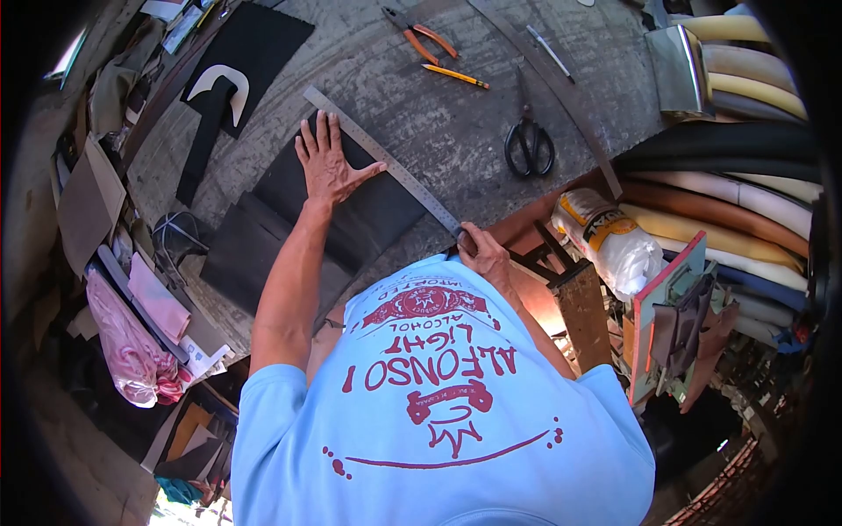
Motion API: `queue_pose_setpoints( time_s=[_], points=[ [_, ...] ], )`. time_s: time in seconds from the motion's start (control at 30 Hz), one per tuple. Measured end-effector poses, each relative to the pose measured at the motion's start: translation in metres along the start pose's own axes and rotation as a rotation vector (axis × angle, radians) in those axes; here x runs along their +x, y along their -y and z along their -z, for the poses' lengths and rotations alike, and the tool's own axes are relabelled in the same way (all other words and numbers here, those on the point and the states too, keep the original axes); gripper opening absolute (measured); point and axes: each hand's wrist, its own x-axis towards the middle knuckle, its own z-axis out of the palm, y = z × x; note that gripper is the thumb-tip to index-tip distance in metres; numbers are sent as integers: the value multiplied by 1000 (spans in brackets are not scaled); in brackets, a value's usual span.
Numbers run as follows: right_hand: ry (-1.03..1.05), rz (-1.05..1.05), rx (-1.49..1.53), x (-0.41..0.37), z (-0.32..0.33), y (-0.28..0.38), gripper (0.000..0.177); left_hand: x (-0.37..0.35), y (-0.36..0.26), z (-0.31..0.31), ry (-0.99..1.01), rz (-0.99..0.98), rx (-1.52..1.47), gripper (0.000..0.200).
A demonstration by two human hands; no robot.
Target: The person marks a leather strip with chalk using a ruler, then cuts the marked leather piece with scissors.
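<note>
My left hand (326, 167) lies flat with fingers spread on a black sheet of leather-like material (381, 215), its fingertips and thumb at a metal ruler (386, 162). The ruler runs diagonally along the sheet's far right edge. At the ruler's near end, my right hand (485, 252) is closed, its fingers curled around a small dark thing that I cannot make out. Part of that hand is hidden by the blue shirt (447, 377). Another folded black piece (241, 245) lies under and left of my left forearm.
On the worktable (596, 53) lie black scissors (529, 147), orange-handled pliers (421, 33), a yellow pencil (454, 76), a pen (550, 54) and a long strip (561, 92). A white curved piece (230, 83) rests on black material. Material rolls (737, 215) are stacked at right.
</note>
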Motion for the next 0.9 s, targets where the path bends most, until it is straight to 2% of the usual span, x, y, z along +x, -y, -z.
queue_pose_setpoints(
  time_s=[0.13,0.2,0.33,0.37,0.47,0.53,0.57,0.67,0.7,0.8,0.9],
  points=[
    [80,89,-24,1,17,-16,60,2,-4,4,22,13,9,137],
    [-15,66,19,14,48,-21,58,0,0,0,10,12,0,137],
    [-387,79,-190,79,123,-87,33,0,-5,6,18,11,9,136],
    [-439,23,-243,95,144,-104,31,1,-5,6,20,11,6,136],
    [-506,-54,-363,123,192,-179,34,1,-5,8,52,25,-1,138],
    [-246,-187,-300,130,218,-196,44,1,-5,8,59,30,-15,138],
    [-193,-136,-209,134,222,-201,54,1,-6,11,74,43,-33,139],
    [-152,-164,-228,133,223,-207,57,5,-9,16,109,72,-35,140],
    [-204,-101,-243,133,221,-207,52,5,-14,26,110,83,-48,127],
    [-114,-56,-300,123,237,-177,42,11,-2,23,45,102,-147,100],
    [-142,-52,-97,95,241,-126,36,9,17,7,-108,42,-271,77]
  ],
)
